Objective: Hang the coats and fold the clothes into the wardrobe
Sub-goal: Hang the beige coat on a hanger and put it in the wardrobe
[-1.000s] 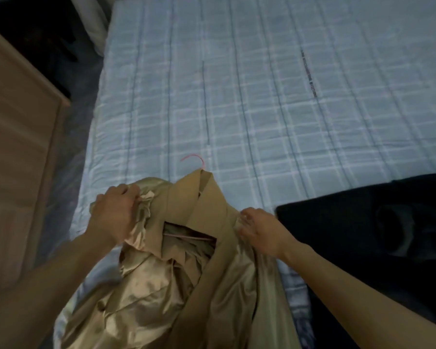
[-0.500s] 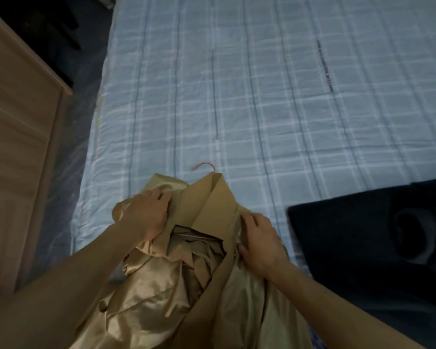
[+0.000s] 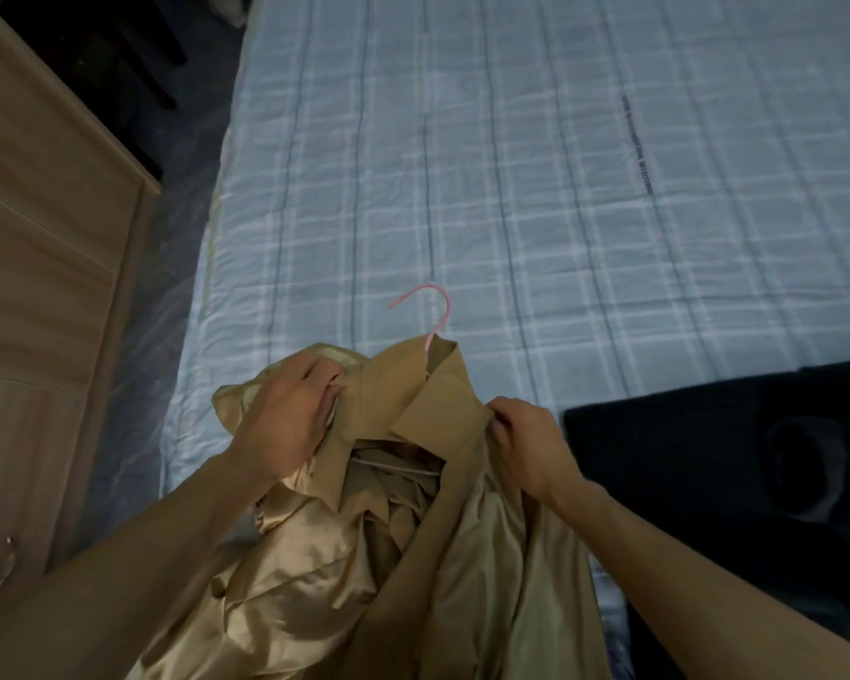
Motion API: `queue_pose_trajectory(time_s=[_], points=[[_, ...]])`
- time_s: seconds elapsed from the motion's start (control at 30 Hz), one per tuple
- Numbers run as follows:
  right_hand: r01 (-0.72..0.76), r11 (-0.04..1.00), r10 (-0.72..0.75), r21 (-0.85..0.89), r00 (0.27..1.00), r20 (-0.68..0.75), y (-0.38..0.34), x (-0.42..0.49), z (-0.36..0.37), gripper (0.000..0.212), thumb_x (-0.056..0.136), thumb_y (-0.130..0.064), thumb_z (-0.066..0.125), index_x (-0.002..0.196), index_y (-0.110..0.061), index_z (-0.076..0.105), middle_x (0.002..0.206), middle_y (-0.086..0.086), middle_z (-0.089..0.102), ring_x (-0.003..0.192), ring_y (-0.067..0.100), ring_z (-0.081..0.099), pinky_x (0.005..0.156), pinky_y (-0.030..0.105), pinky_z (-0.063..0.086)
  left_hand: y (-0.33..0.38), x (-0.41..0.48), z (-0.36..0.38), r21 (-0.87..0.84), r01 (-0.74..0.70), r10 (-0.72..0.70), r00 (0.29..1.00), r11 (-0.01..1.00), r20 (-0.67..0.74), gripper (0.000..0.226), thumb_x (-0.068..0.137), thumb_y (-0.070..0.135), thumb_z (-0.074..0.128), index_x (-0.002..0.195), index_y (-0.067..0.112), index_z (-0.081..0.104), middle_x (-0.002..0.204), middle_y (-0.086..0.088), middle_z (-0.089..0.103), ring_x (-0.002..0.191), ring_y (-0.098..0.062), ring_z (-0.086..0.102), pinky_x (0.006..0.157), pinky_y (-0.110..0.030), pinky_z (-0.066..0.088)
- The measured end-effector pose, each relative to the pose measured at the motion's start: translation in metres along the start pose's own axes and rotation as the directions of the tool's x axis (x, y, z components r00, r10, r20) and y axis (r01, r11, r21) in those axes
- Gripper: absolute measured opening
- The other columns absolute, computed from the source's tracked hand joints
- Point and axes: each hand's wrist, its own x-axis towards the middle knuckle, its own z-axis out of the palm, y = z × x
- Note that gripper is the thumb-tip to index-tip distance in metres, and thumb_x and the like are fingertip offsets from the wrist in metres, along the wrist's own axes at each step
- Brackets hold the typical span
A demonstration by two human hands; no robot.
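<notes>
Both the left hand [image 3: 285,424] and right hand [image 3: 526,449] grip the tan coat [image 3: 413,483] at its shoulders; the pink hanger [image 3: 433,311] sits inside. Hanging remains; a dark garment [image 3: 707,458] waits beside the right hand.

hanger [image 3: 438,326] seemingly inside coat [image 3: 408,390], coat cropped

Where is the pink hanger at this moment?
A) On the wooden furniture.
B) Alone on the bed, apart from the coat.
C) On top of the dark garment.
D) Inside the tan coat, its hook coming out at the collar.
D: the hook of the pink hanger rises above the collar of the tan coat, its bar shows in the neck opening, and the left hand and right hand grip the coat on either side.
</notes>
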Motion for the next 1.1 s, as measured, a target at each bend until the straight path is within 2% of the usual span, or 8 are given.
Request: queue_pose_trajectory(time_s=[0.2,0.27,0.37,0.57,0.7,0.83,0.97,1.1], points=[[0.156,0.986,-0.141,0.065,0.971,-0.195,-0.036,-0.019,-0.061,0.019,0.099,-0.009,0.05,0.093,-0.017,0.065,0.085,-0.002,0.066,0.078,0.011,0.059,0.069,0.024,0.042,0.04,0.01,-0.065,-0.004,-0.017,0.017,0.993,1.0,-0.119,0.027,0.096,0.021,0.044,0.101,0.002,0.064,0.091,-0.013,0.054,0.082,-0.028,0.054,0.075,-0.043,0.046],[0.197,0.978,-0.176,0.061,0.952,-0.251,-0.05,-0.028,-0.086,0.018,0.099,-0.012,0.051,0.093,-0.021,0.065,0.085,-0.004,0.065,0.078,0.007,0.057,0.07,0.015,0.041,0.057,0.01,-0.09,-0.004,-0.045,0.043,0.984,0.999,-0.175,0.022,0.094,0.016,0.05,0.101,0.001,0.065,0.091,-0.014,0.055,0.081,-0.03,0.054,0.073,-0.045,0.047],[0.254,0.967,-0.228,0.026,0.906,-0.358,-0.074,-0.044,-0.123,0.012,0.098,-0.02,0.054,0.094,-0.025,0.064,0.083,-0.005,0.062,0.077,0.005,0.055,0.071,0.009,0.038,0.082,0.006,-0.129,0.029,-0.098,0.102,0.957,0.995,-0.272,0.012,0.093,0.008,0.059,0.1,0.001,0.064,0.09,-0.014,0.055,0.079,-0.03,0.054,0.07,-0.04,0.046],[0.41,0.911,-0.365,-0.044,0.752,-0.549,-0.134,-0.091,-0.195,0.019,0.093,-0.018,0.062,0.094,-0.035,0.054,0.087,-0.012,0.054,0.082,-0.001,0.054,0.073,0.011,0.039,0.133,-0.016,-0.212,0.129,-0.144,0.186,0.882,0.981,-0.432,0.019,0.094,0.021,0.052,0.099,0.006,0.062,0.09,-0.009,0.053,0.077,-0.024,0.051,0.067,-0.034,0.041],[0.47,0.867,-0.47,-0.167,0.658,-0.588,-0.173,-0.13,-0.236,0.014,0.093,-0.014,0.06,0.097,-0.027,0.057,0.089,-0.011,0.051,0.079,-0.002,0.049,0.073,0.011,0.036,0.17,-0.044,-0.267,0.166,-0.185,0.245,0.826,0.969,-0.507,0.022,0.091,0.022,0.051,0.1,0.005,0.061,0.09,-0.008,0.051,0.077,-0.021,0.049,0.067,-0.028,0.039],[0.51,0.83,-0.526,-0.227,0.578,-0.624,-0.211,-0.173,-0.272,0.011,0.092,-0.011,0.059,0.098,-0.021,0.06,0.089,-0.007,0.054,0.08,0.007,0.052,0.073,0.024,0.042,0.206,-0.078,-0.318,0.194,-0.204,0.279,0.785,0.96,-0.553,0.027,0.087,0.023,0.055,0.105,0.004,0.06,0.094,-0.011,0.053,0.082,-0.022,0.051,0.074,-0.029,0.041],[0.536,0.797,-0.569,-0.279,0.512,-0.644,-0.247,-0.218,-0.3,0.01,0.091,-0.006,0.059,0.099,-0.012,0.063,0.092,0.001,0.059,0.082,0.011,0.053,0.074,0.029,0.045,0.237,-0.121,-0.357,0.174,-0.24,0.296,0.742,0.955,-0.602,0.029,0.089,0.023,0.05,0.11,0.004,0.058,0.093,-0.008,0.049,0.08,-0.016,0.046,0.073,-0.027,0.037],[0.562,0.762,-0.607,-0.322,0.447,-0.657,-0.278,-0.263,-0.321,0.01,0.091,-0.004,0.06,0.099,-0.008,0.065,0.092,0.005,0.061,0.083,0.016,0.056,0.076,0.029,0.046,0.258,-0.16,-0.384,0.212,-0.272,0.343,0.679,0.939,-0.649,0.02,0.094,0.014,0.052,0.111,0.004,0.059,0.095,-0.008,0.05,0.081,-0.013,0.046,0.075,-0.019,0.035]])
